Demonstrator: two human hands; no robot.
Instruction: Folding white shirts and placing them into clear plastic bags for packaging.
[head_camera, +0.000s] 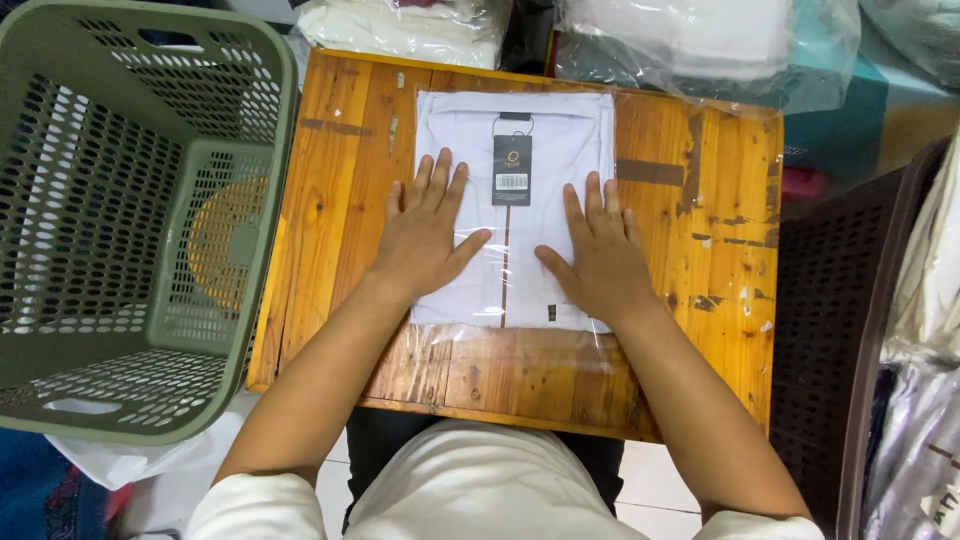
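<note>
The folded white shirt in its clear plastic sleeve (515, 200) lies flat on the middle of the orange-brown wooden desk (690, 250), collar end away from the person, with a dark rectangular hang tag (511, 169) resting on its chest. In the head view, both hands lie on top of it, palms down and fingers spread. The left hand (425, 235) presses the near-left part of the packet, its outer fingers reaching just past the edge onto the wood. The right hand (600, 250) presses the near-right part. The two hands are apart, thumbs angled toward each other across a thin dark stripe down the shirt front, and neither is closed around anything.

A perforated olive-green plastic laundry basket (130, 220) stands against the left edge of the desk. Clear bags of white garments (410, 25) are stacked beyond the far edge, and a dark brown plastic basket (850, 330) sits to the right.

The sleeve looks slick, and its open near end extends loose past the shirt toward the person. In my judgement, uneven pressure from one palm could slide the packet askew on the varnished wood or wrinkle the film, and trapped air might puff it up again once the palms lift.
</note>
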